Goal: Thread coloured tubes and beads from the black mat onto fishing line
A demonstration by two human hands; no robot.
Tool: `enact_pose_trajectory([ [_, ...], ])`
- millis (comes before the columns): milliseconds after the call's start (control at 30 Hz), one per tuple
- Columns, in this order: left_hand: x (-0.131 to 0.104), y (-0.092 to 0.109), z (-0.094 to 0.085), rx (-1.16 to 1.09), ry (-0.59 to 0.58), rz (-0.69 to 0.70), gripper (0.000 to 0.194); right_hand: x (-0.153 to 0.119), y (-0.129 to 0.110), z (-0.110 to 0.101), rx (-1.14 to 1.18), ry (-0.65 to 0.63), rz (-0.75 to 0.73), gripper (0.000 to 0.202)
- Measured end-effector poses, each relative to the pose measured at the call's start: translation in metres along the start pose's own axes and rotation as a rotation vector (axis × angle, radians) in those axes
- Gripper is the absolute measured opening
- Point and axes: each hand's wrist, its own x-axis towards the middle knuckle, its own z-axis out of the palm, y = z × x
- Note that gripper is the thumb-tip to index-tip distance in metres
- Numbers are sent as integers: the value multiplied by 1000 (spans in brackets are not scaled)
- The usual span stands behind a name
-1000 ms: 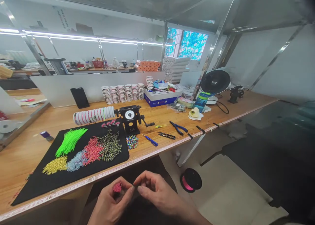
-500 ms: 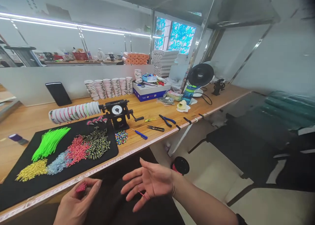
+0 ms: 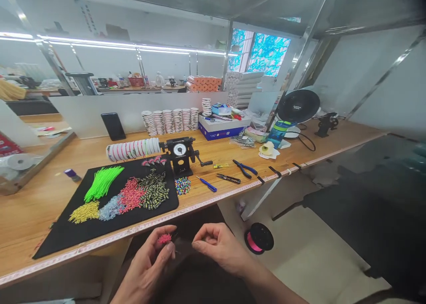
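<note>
My left hand (image 3: 151, 262) is closed around a small bundle of pink strands (image 3: 164, 238), whose ends show between thumb and forefinger. Facing it, a short gap to the right, my right hand (image 3: 221, 248) has thumb and forefinger pinched together, the other fingers curled in. What sits in that pinch is too small to make out. Both hands hover over my dark lap, in front of the table edge. Beyond them on a black mat (image 3: 60, 233) lie piles of red pieces (image 3: 131, 195), pale blue pieces (image 3: 111, 207), yellow pieces (image 3: 84, 212), dark striped pieces (image 3: 155, 193) and green strips (image 3: 103, 183).
A black hand-crank winder (image 3: 179, 155) carries a row of white spools (image 3: 133, 149). Near it lie coloured beads (image 3: 183, 186), a blue screwdriver (image 3: 207, 184), tweezers (image 3: 228, 178) and pliers (image 3: 245, 168). On the floor stands a black spool with pink line (image 3: 254, 242).
My right hand has gone from spread, palm up with a pink thread by its fingers, to a pinch near the left hand. The left keeps its pink bundle. The view has swung left.
</note>
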Motion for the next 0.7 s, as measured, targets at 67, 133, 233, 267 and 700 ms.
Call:
enact_pose_trajectory([
  [67,-1,-2,5,-103,-57,-45,41,2,2,-4,-139,98,-50,25],
  [133,-2,-5,12,-181,-91,-63,40,5,3,-9,-325,284,-135,24],
  [233,-3,-9,20,-262,-53,-73,43,9,1,-14,-435,467,-221,23],
  [267,-3,-9,21,-262,-29,-72,44,9,-1,-14,-390,436,-225,22],
  [700,-4,-3,24,49,38,63,35,2,0,3,196,-77,-80,30],
])
